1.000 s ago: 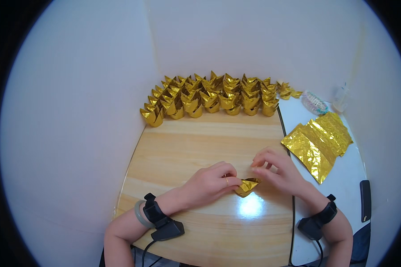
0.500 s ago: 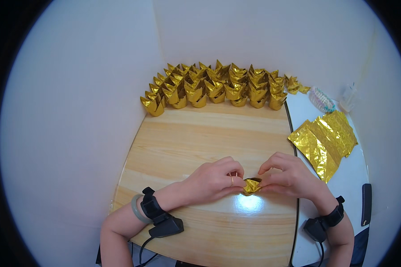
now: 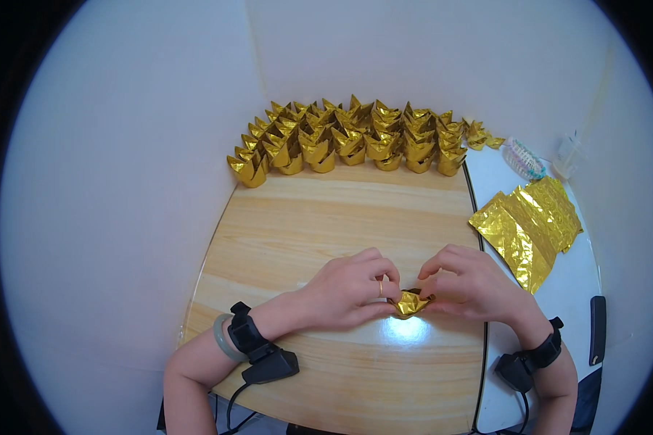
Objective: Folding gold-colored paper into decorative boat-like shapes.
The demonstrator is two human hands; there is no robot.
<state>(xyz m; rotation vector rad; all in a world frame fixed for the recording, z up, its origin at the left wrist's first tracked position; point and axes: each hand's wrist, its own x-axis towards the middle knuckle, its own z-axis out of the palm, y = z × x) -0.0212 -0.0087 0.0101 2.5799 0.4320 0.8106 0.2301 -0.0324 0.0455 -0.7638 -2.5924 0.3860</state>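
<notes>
Between my two hands a small folded gold foil paper ingot [image 3: 411,304] is held just over the wood-grain table [image 3: 319,225]. My left hand [image 3: 355,288] pinches its left end between thumb and fingers. On the other end, the thumb and fingers of my right hand [image 3: 468,284] close round the right tip. The piece's front face shows creased and shiny, with a darker opening along its top. My fingers partly cover both ends.
Rows of finished-looking gold foil ingots [image 3: 352,138] stand nested along the table's back edge. To the right, on a white surface [image 3: 559,290], lie gold foil sheets [image 3: 533,232], a pale woven-looking item [image 3: 524,159], a clear cup [image 3: 567,156] and a dark bar-shaped object [image 3: 597,330].
The fingers of both hands have shifted on the foil ingot, and its top opening looks spread wider. The rows at the back and the sheets stay in place.
</notes>
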